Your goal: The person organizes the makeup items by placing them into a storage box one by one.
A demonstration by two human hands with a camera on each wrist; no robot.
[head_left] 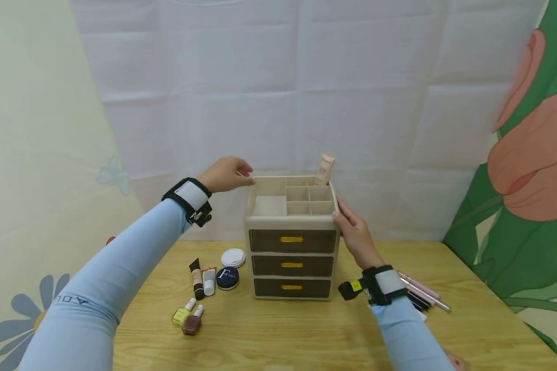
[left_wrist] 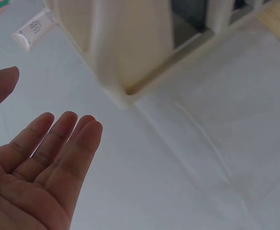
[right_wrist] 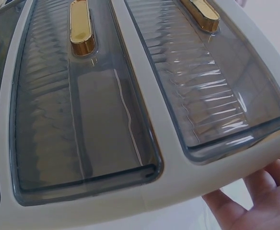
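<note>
A cream makeup organizer (head_left: 293, 222) with dark see-through drawers and gold handles stands upright on the table, its drawers closed. My right hand (head_left: 356, 234) holds its upper right side, thumb at the front corner and fingers along the side wall. In the right wrist view, those fingers (right_wrist: 264, 184) show at the edge beside the drawer fronts. Just off the upper left corner, my left hand (head_left: 227, 174) is raised with nothing in it, its fingers (left_wrist: 85, 139) loosely extended. A beige BB cream tube (head_left: 325, 169) stands in a back right compartment of the top tray.
Left of the organizer lie a white round compact (head_left: 233, 257), a dark blue compact (head_left: 227, 278), a foundation tube (head_left: 197, 279), a small white tube (head_left: 209, 281) and two nail polish bottles (head_left: 192, 324). Slim cosmetics (head_left: 424, 291) lie right, partly behind my wrist. A white cloth (head_left: 278, 113) hangs behind.
</note>
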